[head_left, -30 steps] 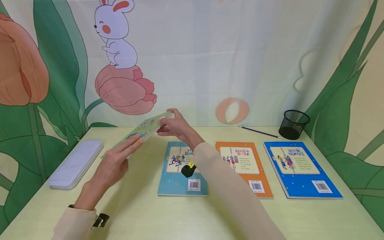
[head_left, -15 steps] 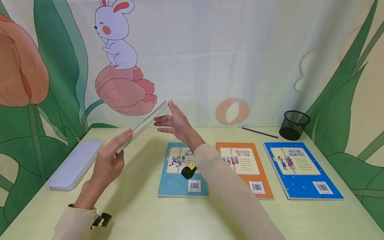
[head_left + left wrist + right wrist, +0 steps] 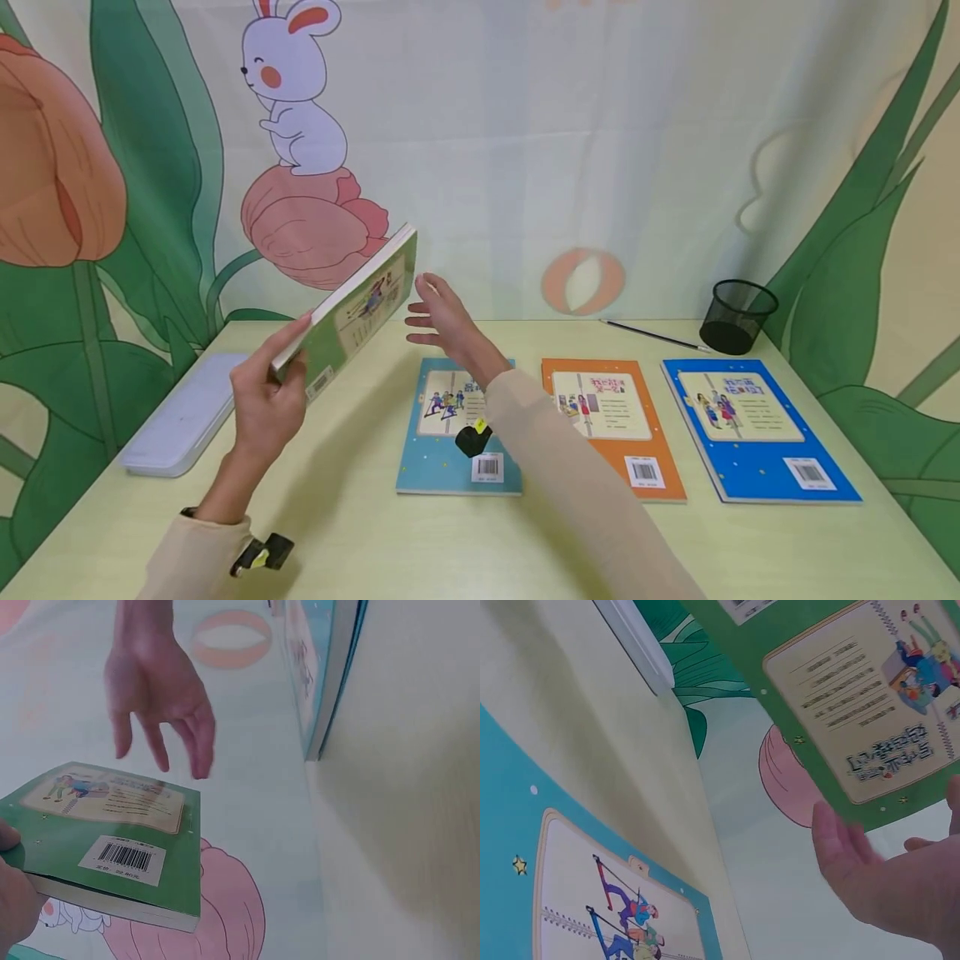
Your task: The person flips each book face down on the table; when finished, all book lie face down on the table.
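Note:
A green book [image 3: 360, 308] is held tilted in the air over the left half of the table. My left hand [image 3: 270, 400] grips its near end, thumb on one cover and fingers on the other. The back cover, with a barcode and a picture panel, shows in the left wrist view, where the book [image 3: 112, 832] stays closed. My right hand [image 3: 453, 329] is just off the book's far end, fingers spread and holding nothing. Under the right forearm lies a light-blue book [image 3: 457, 467], partly covered by the sleeve.
An orange book [image 3: 600, 375] and a dark-blue book [image 3: 765, 467] lie to the right on the table [image 3: 360, 542]. At the back right are a pencil [image 3: 652, 334] and a black mesh pen holder [image 3: 738, 317]. A pale pencil case [image 3: 183, 417] sits at the left edge.
The green book has turned over from its front cover, past edge-on, to show its back cover. My right hand has let go of its far end; the left hand keeps its grip.

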A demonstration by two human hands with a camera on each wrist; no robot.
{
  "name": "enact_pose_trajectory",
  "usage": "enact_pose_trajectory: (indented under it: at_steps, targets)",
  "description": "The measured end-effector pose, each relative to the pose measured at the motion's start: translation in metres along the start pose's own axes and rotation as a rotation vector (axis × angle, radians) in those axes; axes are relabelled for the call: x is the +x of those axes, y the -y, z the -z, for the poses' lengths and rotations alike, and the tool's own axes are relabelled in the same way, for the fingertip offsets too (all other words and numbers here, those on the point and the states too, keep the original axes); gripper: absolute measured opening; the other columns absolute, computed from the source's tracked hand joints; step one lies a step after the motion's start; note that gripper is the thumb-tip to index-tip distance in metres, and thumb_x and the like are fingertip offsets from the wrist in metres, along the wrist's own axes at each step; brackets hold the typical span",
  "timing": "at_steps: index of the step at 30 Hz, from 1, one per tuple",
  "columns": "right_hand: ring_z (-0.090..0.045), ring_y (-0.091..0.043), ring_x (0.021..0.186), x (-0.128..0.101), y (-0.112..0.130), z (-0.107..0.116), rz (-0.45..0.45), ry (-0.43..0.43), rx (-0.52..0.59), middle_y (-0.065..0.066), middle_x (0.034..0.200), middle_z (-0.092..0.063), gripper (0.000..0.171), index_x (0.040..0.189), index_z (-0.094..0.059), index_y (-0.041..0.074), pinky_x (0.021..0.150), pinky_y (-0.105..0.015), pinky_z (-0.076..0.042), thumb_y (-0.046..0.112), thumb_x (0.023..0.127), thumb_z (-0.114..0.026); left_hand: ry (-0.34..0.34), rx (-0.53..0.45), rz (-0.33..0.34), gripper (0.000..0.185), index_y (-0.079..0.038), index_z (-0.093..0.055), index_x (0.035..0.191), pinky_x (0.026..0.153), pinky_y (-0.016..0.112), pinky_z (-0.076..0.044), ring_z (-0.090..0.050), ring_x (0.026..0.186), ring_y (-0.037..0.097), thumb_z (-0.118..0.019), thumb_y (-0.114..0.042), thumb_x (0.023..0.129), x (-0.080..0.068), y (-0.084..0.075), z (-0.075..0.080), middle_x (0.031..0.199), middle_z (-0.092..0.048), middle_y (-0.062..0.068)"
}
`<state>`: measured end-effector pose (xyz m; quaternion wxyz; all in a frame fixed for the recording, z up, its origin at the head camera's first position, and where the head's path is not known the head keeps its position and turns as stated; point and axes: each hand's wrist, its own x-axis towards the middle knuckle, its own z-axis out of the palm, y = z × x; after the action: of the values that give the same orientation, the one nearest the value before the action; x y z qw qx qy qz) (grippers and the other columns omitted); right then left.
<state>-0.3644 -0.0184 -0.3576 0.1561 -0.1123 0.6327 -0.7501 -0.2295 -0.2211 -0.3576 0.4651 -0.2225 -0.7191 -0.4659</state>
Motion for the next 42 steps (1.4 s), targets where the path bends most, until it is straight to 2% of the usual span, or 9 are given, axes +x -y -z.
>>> enact_pose_trajectory:
  at_steps: [4,7,10,13,17,21,27,36,42]
  targets:
    - [-0.037,-0.045,0.143,0.001,-0.005,-0.001,-0.032,-0.013,-0.012,-0.015,0.16,-0.033,0.071,0.161,-0.012,0.033,0.108,-0.053,-0.046,0.042,0.103,-0.053,-0.003,-0.054,0.074,0.043,0.008,-0.066,0.121,0.07,0.009,-0.051,-0.065,0.088,-0.004,-0.05,0.025,0.084,0.002,-0.007,0.0,0.116,-0.068,-0.019]
    - [-0.035,-0.047,0.144,-0.001,-0.009,-0.002,-0.063,0.009,0.009,-0.013,0.162,-0.031,0.076,0.16,-0.008,0.037,0.11,-0.053,-0.044,0.039,0.101,-0.056,-0.026,-0.081,0.132,0.043,0.008,-0.064,0.123,0.075,0.011,-0.053,-0.068,0.093,-0.003,-0.052,0.023,0.085,0.004,-0.012,-0.001,0.114,-0.068,-0.019]
    - [-0.045,-0.046,0.138,-0.002,-0.012,-0.002,-0.081,0.045,0.077,-0.016,0.158,-0.035,0.074,0.159,-0.011,0.041,0.106,-0.049,-0.049,0.038,0.101,-0.057,-0.053,-0.088,0.187,0.043,0.006,-0.064,0.126,0.076,0.012,-0.053,-0.068,0.095,-0.003,-0.052,0.021,0.087,0.006,-0.017,-0.002,0.114,-0.068,-0.015]
    - [-0.055,-0.043,0.129,-0.003,-0.015,-0.001,-0.075,0.075,0.173,-0.02,0.146,-0.048,0.067,0.155,-0.018,0.045,0.101,-0.044,-0.053,0.032,0.102,-0.057,-0.076,-0.101,0.256,0.045,0.006,-0.063,0.128,0.076,0.013,-0.054,-0.069,0.095,-0.003,-0.053,0.02,0.087,0.008,-0.019,-0.002,0.113,-0.069,-0.014]
    - [-0.067,-0.035,0.114,-0.002,-0.019,0.001,-0.005,0.102,0.264,-0.019,0.127,-0.06,0.064,0.151,-0.027,0.045,0.097,-0.043,-0.055,0.015,0.102,-0.055,-0.12,-0.197,0.353,0.048,0.005,-0.063,0.129,0.076,0.014,-0.055,-0.071,0.093,0.0,-0.054,0.022,0.085,0.01,-0.02,-0.001,0.113,-0.07,-0.009]
    - [-0.071,-0.026,0.097,0.0,-0.024,0.002,0.07,0.104,0.313,-0.013,0.114,-0.065,0.065,0.148,-0.034,0.041,0.088,-0.04,-0.059,0.001,0.1,-0.054,-0.158,-0.265,0.423,0.049,0.003,-0.063,0.13,0.076,0.015,-0.056,-0.07,0.094,0.005,-0.053,0.022,0.086,0.011,-0.022,-0.001,0.114,-0.068,-0.003]
    - [-0.071,-0.023,0.092,-0.002,-0.028,0.006,0.108,0.091,0.35,-0.01,0.113,-0.067,0.063,0.145,-0.037,0.04,0.077,-0.037,-0.062,-0.001,0.1,-0.054,-0.184,-0.293,0.478,0.049,0.0,-0.064,0.13,0.074,0.017,-0.058,-0.069,0.095,0.008,-0.053,0.021,0.087,0.012,-0.024,-0.003,0.114,-0.066,0.0]
    - [-0.072,-0.023,0.092,-0.005,-0.033,0.008,0.114,0.039,0.347,-0.012,0.115,-0.068,0.062,0.145,-0.04,0.037,0.079,-0.043,-0.062,-0.001,0.098,-0.057,-0.157,-0.3,0.488,0.05,0.001,-0.062,0.132,0.071,0.017,-0.058,-0.071,0.09,0.005,-0.056,0.021,0.086,0.013,-0.02,-0.005,0.108,-0.068,-0.002]
    - [-0.073,-0.023,0.088,-0.006,-0.034,0.013,0.105,-0.001,0.305,-0.011,0.108,-0.068,0.06,0.143,-0.043,0.033,0.078,-0.044,-0.061,-0.001,0.097,-0.06,-0.146,-0.276,0.524,0.058,-0.006,-0.061,0.136,0.07,0.017,-0.058,-0.072,0.087,0.003,-0.059,0.02,0.085,0.013,-0.018,-0.005,0.105,-0.067,-0.003]
